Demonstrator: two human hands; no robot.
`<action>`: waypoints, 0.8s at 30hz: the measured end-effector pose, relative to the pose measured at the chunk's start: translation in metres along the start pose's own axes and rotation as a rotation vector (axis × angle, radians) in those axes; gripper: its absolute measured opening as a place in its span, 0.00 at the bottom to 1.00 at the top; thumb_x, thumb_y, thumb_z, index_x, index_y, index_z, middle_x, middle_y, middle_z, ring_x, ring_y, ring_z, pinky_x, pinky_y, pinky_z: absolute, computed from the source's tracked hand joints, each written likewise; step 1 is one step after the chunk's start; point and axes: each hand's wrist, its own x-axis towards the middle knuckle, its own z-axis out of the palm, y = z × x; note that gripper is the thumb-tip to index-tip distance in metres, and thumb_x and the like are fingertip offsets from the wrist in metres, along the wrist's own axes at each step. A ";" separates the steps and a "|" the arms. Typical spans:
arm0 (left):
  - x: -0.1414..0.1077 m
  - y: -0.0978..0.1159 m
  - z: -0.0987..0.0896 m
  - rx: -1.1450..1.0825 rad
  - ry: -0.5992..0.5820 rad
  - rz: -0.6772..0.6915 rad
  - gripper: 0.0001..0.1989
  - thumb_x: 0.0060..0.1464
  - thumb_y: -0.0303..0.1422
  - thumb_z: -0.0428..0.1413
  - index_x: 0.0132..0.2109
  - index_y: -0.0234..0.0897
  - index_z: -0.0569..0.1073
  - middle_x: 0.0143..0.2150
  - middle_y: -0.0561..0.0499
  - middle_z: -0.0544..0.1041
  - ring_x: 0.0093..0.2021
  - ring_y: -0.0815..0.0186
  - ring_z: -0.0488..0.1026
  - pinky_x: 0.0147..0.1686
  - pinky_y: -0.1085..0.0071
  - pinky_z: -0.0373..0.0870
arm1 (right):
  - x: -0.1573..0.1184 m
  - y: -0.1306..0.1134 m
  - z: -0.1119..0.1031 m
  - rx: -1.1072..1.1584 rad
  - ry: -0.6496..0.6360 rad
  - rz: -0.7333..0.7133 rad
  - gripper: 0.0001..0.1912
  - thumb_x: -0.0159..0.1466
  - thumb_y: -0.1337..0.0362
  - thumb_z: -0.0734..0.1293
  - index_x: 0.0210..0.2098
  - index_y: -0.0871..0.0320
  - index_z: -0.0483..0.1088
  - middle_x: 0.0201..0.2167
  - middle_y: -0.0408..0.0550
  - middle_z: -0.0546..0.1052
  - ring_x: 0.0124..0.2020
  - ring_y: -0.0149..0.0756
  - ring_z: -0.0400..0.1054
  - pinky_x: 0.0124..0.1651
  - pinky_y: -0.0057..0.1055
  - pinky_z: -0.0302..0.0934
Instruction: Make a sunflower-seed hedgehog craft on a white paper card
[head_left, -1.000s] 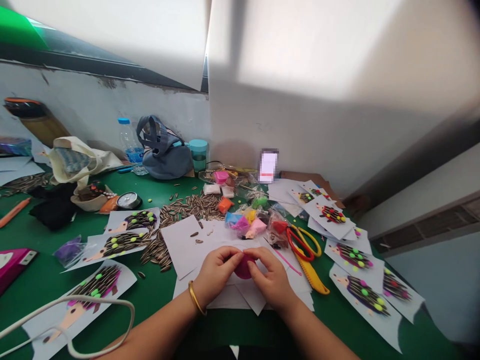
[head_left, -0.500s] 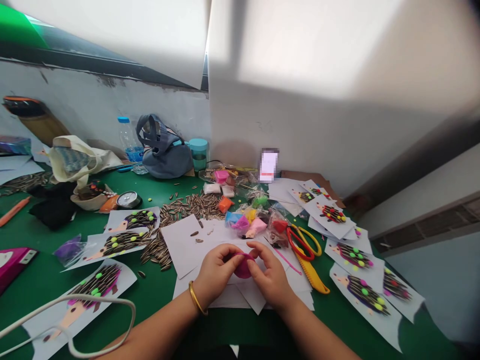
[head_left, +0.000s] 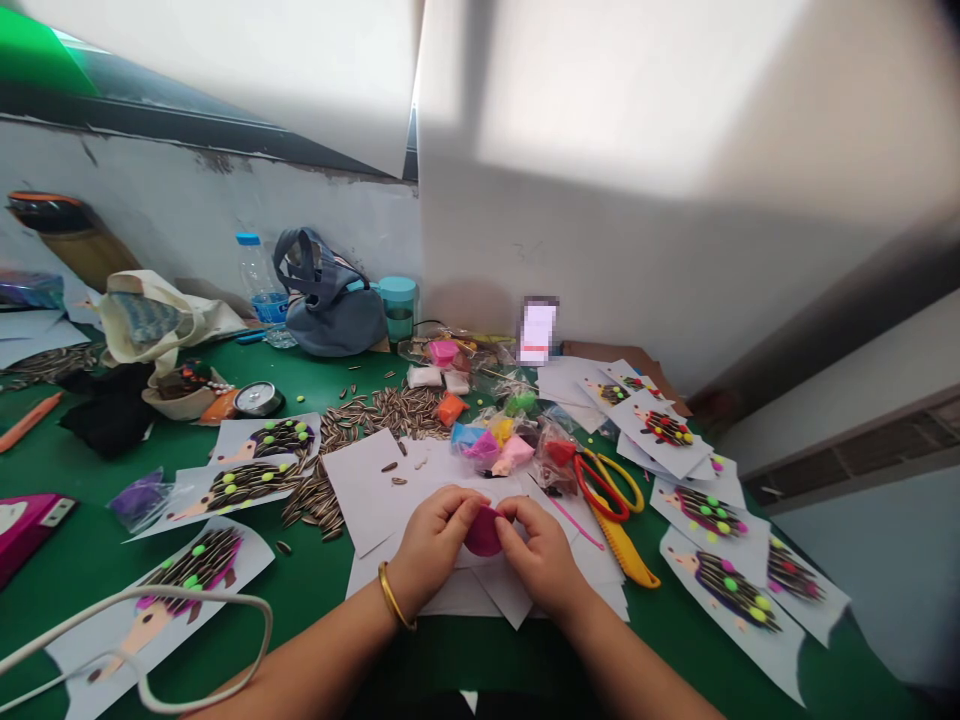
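Note:
A flat, rounded magenta piece of clay [head_left: 484, 533] is held between my two hands above white paper sheets [head_left: 450, 597]. My left hand [head_left: 439, 535] pinches its left edge between thumb and fingers, with a gold bangle on the wrist. On the other side, my right hand [head_left: 541, 552] grips the right edge with thumb and fingertips. Bagged colourful clay [head_left: 512, 452] lies just beyond the hands. Sunflower seeds [head_left: 390, 412] are heaped to the left of the bags, and a few lie on the paper.
Red-and-yellow scissors [head_left: 602, 485] and a yellow cutter [head_left: 626, 548] lie right of the paper. Hedgehog cards stand in groups at right [head_left: 731, 590] and left [head_left: 247, 545]. A white cable [head_left: 262, 630] loops near my left forearm. A phone [head_left: 537, 332] leans on the wall.
The magenta piece has turned slightly and shows more of its flat face. My fingers have shifted along its upper edge, with the right fingers now closer in.

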 end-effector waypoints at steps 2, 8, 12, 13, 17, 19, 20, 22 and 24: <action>0.000 -0.001 0.001 -0.001 -0.003 0.003 0.12 0.57 0.36 0.56 0.46 0.39 0.79 0.42 0.47 0.80 0.43 0.61 0.75 0.46 0.65 0.72 | 0.000 0.001 0.000 -0.006 -0.010 -0.006 0.07 0.65 0.62 0.61 0.34 0.56 0.71 0.33 0.46 0.75 0.38 0.39 0.69 0.42 0.33 0.62; -0.002 0.002 0.001 0.018 0.034 -0.013 0.07 0.54 0.35 0.58 0.34 0.37 0.78 0.34 0.48 0.79 0.36 0.62 0.75 0.38 0.68 0.73 | -0.001 0.002 -0.001 0.008 -0.002 -0.003 0.09 0.65 0.58 0.64 0.37 0.55 0.71 0.34 0.46 0.75 0.38 0.39 0.69 0.41 0.33 0.63; -0.002 0.003 0.000 -0.028 0.021 0.010 0.10 0.56 0.37 0.57 0.41 0.39 0.79 0.39 0.47 0.78 0.39 0.62 0.75 0.38 0.68 0.73 | 0.000 -0.001 0.000 -0.016 -0.049 -0.010 0.07 0.65 0.58 0.65 0.35 0.55 0.72 0.35 0.46 0.77 0.39 0.39 0.69 0.43 0.34 0.62; -0.002 0.003 0.000 -0.033 0.008 0.029 0.11 0.56 0.37 0.57 0.45 0.40 0.79 0.41 0.47 0.78 0.40 0.62 0.75 0.38 0.68 0.74 | 0.000 -0.002 0.001 -0.028 -0.049 -0.020 0.07 0.65 0.59 0.65 0.34 0.55 0.72 0.34 0.46 0.77 0.38 0.39 0.69 0.43 0.34 0.61; -0.002 0.003 0.000 0.031 -0.006 0.079 0.08 0.54 0.36 0.60 0.40 0.40 0.79 0.37 0.49 0.77 0.38 0.63 0.74 0.39 0.68 0.72 | 0.000 -0.005 0.002 -0.081 -0.040 -0.066 0.06 0.64 0.62 0.65 0.32 0.55 0.71 0.31 0.45 0.75 0.36 0.38 0.68 0.42 0.34 0.60; -0.002 0.003 -0.001 0.070 0.008 0.073 0.07 0.54 0.36 0.59 0.33 0.38 0.79 0.33 0.49 0.77 0.36 0.63 0.74 0.39 0.68 0.70 | 0.000 -0.005 0.002 -0.073 -0.042 -0.070 0.05 0.64 0.63 0.64 0.33 0.55 0.71 0.31 0.45 0.75 0.36 0.38 0.68 0.42 0.34 0.60; -0.001 0.003 -0.001 0.073 0.012 0.064 0.08 0.55 0.36 0.59 0.31 0.38 0.78 0.32 0.49 0.77 0.35 0.63 0.74 0.38 0.68 0.70 | 0.000 -0.004 0.001 -0.060 -0.039 -0.065 0.06 0.65 0.63 0.63 0.34 0.55 0.71 0.32 0.45 0.76 0.37 0.38 0.68 0.42 0.34 0.60; -0.001 0.003 -0.001 0.060 0.018 0.045 0.09 0.57 0.36 0.56 0.32 0.37 0.78 0.33 0.49 0.77 0.35 0.63 0.74 0.38 0.68 0.70 | 0.000 -0.003 0.001 -0.035 -0.024 -0.049 0.07 0.66 0.62 0.62 0.34 0.55 0.70 0.32 0.46 0.75 0.37 0.38 0.68 0.41 0.33 0.61; -0.001 0.002 -0.001 0.042 0.019 0.045 0.11 0.60 0.37 0.53 0.38 0.38 0.79 0.36 0.48 0.78 0.38 0.62 0.74 0.41 0.67 0.70 | -0.001 -0.002 0.000 -0.023 -0.012 -0.033 0.07 0.66 0.62 0.61 0.34 0.55 0.69 0.32 0.46 0.75 0.37 0.38 0.68 0.41 0.33 0.61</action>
